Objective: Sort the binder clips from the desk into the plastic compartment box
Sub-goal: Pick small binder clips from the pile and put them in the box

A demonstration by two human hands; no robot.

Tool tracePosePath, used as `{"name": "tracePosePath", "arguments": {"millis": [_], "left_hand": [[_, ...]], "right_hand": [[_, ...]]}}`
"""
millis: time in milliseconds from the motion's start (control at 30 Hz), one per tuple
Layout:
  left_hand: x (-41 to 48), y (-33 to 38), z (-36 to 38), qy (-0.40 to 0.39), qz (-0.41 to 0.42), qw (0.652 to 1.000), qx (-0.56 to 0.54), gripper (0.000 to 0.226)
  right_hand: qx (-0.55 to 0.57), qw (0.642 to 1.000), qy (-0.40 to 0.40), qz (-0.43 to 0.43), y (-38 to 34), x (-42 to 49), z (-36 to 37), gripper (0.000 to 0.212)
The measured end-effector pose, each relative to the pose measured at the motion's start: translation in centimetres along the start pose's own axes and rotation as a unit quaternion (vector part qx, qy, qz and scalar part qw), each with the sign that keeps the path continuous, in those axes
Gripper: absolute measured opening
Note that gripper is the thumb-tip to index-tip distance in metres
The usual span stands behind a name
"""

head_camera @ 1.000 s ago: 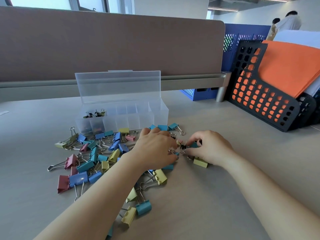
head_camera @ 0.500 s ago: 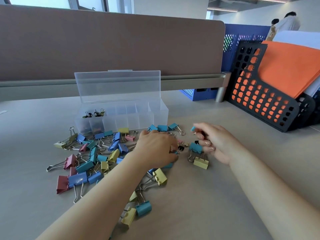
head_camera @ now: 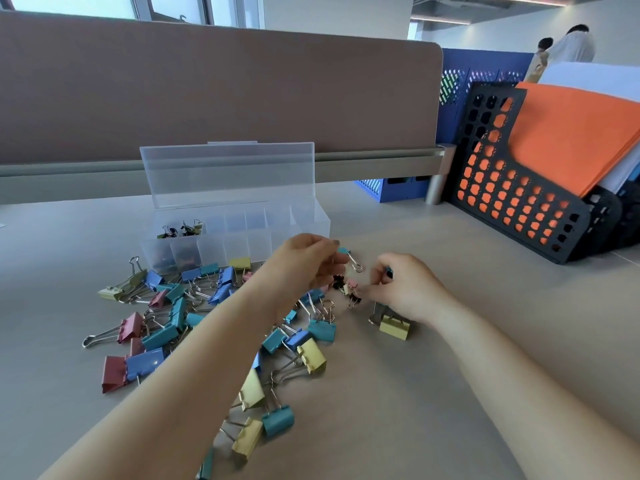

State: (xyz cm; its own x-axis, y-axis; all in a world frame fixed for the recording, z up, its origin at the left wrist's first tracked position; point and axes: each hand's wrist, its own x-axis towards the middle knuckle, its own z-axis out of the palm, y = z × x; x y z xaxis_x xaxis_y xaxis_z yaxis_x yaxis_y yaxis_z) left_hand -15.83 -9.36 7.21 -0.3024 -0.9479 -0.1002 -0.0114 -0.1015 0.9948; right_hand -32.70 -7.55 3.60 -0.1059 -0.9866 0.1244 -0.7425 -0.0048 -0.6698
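Observation:
A pile of coloured binder clips (head_camera: pixel 173 317) lies on the desk in front of the clear plastic compartment box (head_camera: pixel 320 221), whose lid stands open. Small black clips (head_camera: pixel 180 231) sit in its leftmost compartments. My left hand (head_camera: pixel 304 263) hovers just right of the pile with curled fingers pinching a small black clip (head_camera: pixel 337 281). My right hand (head_camera: pixel 407 289) is close beside it, fingers curled round a small teal clip (head_camera: pixel 389 271), its fingertips at a cluster of tiny clips (head_camera: pixel 353 294). A yellow clip (head_camera: pixel 394 327) lies under my right wrist.
A black mesh file holder (head_camera: pixel 519 209) with an orange folder stands at the right. The desk partition (head_camera: pixel 207 98) runs behind the box, with a blue holder (head_camera: pixel 398 192) past its end. Two people stand far back at the right.
My left hand has lifted off the pile and moved toward the box, now holding a small black clip. My right hand has come back down to the tiny clips between the hands.

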Motion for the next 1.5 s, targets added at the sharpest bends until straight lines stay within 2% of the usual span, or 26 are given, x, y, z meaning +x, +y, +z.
{"name": "tracePosePath", "arguments": {"millis": [100, 200, 233, 267, 300, 367, 433, 500, 567, 667, 733, 833, 900, 967, 1033, 1067, 1167, 1200, 1267, 1367, 1433, 1500], "left_hand": [[0.4, 0.2, 0.0, 0.009, -0.087, 0.99, -0.114, 0.021], [1.3, 0.0, 0.3, 0.012, -0.108, 0.989, -0.099, 0.027], [1.5, -0.2, 0.4, 0.025, -0.087, 0.995, -0.035, 0.025], [1.7, -0.5, 0.4, 0.044, -0.049, 0.995, 0.073, 0.023], [1.8, -1.0, 0.3, 0.059, 0.003, 0.98, 0.192, 0.019], [2.1, -2.0, 0.0, 0.068, 0.105, 0.925, 0.359, 0.01], [1.9, -2.3, -0.4, 0.056, 0.136, 0.883, 0.446, 0.006], [1.6, -2.4, -0.4, 0.042, 0.156, 0.837, 0.523, 0.012], [1.6, -2.5, -0.2, 0.031, 0.18, 0.798, 0.575, 0.019], [1.7, -2.9, 0.1, 0.023, 0.185, 0.779, 0.598, 0.025], [1.8, -3.3, 0.3, 0.026, 0.181, 0.771, 0.611, 0.028], [1.9, -3.6, 0.5, 0.052, 0.187, 0.762, 0.617, 0.022], [1.9, -3.7, 0.6, 0.061, 0.191, 0.768, 0.608, 0.019], [1.9, -3.6, 0.7, 0.057, 0.194, 0.776, 0.598, 0.022], [1.6, -3.4, 0.9, 0.051, 0.188, 0.772, 0.605, 0.03], [1.6, -3.4, 1.0, 0.051, 0.184, 0.765, 0.615, 0.035], [1.5, -3.5, 1.6, 0.065, 0.179, 0.748, 0.635, 0.04], [1.6, -3.6, 1.7, 0.07, 0.18, 0.746, 0.638, 0.038], [1.7, -3.7, 1.7, 0.071, 0.176, 0.744, 0.641, 0.033], [1.9, -3.9, 1.5, 0.069, 0.172, 0.748, 0.637, 0.027], [1.8, -3.9, 1.4, 0.074, 0.172, 0.775, 0.603, 0.022], [1.8, -3.8, 1.3, 0.077, 0.162, 0.845, 0.504, 0.017]], "right_hand": [[-0.108, 0.994, 0.012, 0.024, -0.5, -0.2, 0.2, 0.031], [-0.185, 0.982, 0.027, 0.036, -1.1, -0.5, 0.3, 0.039], [-0.204, 0.978, 0.028, 0.037, -1.4, -0.5, 0.4, 0.041], [-0.217, 0.975, 0.026, 0.037, -1.5, -0.5, 0.5, 0.043], [-0.223, 0.974, 0.022, 0.036, -1.6, -0.5, 0.6, 0.043], [-0.22, 0.975, 0.017, 0.03, -1.7, -0.5, 0.6, 0.038], [-0.216, 0.976, 0.008, 0.029, -1.9, -0.5, 0.5, 0.031], [-0.198, 0.98, -0.008, 0.032, -1.9, -0.5, 0.3, 0.026], [-0.123, 0.991, -0.026, 0.041, -1.7, -0.3, 0.0, 0.022], [0.104, 0.991, -0.011, 0.082, -0.9, 0.3, -0.9, 0.017], [0.272, 0.953, -0.017, 0.133, 0.0, 0.7, -1.6, 0.02], [0.49, 0.847, -0.058, 0.199, 1.1, 1.0, -2.2, 0.018], [0.542, 0.812, -0.059, 0.209, 1.6, 0.9, -2.4, 0.018], [0.556, 0.801, -0.043, 0.218, 1.8, 1.0, -2.4, 0.022], [0.539, 0.812, -0.013, 0.225, 2.0, 1.1, -2.4, 0.025], [0.507, 0.833, 0.002, 0.223, 2.2, 1.2, -2.4, 0.024], [0.294, 0.938, 0.025, 0.181, 2.7, 1.2, -2.3, 0.02], [0.226, 0.96, 0.022, 0.162, 2.7, 1.1, -2.2, 0.019], [0.154, 0.978, 0.015, 0.138, 2.6, 0.9, -2.2, 0.02], [0.122, 0.986, -0.008, 0.115, 2.3, 0.7, -2.0, 0.022], [0.102, 0.989, -0.02, 0.108, 1.9, 0.5, -1.9, 0.021], [0.11, 0.987, -0.026, 0.111, 1.9, 0.3, -2.2, 0.023]]}}
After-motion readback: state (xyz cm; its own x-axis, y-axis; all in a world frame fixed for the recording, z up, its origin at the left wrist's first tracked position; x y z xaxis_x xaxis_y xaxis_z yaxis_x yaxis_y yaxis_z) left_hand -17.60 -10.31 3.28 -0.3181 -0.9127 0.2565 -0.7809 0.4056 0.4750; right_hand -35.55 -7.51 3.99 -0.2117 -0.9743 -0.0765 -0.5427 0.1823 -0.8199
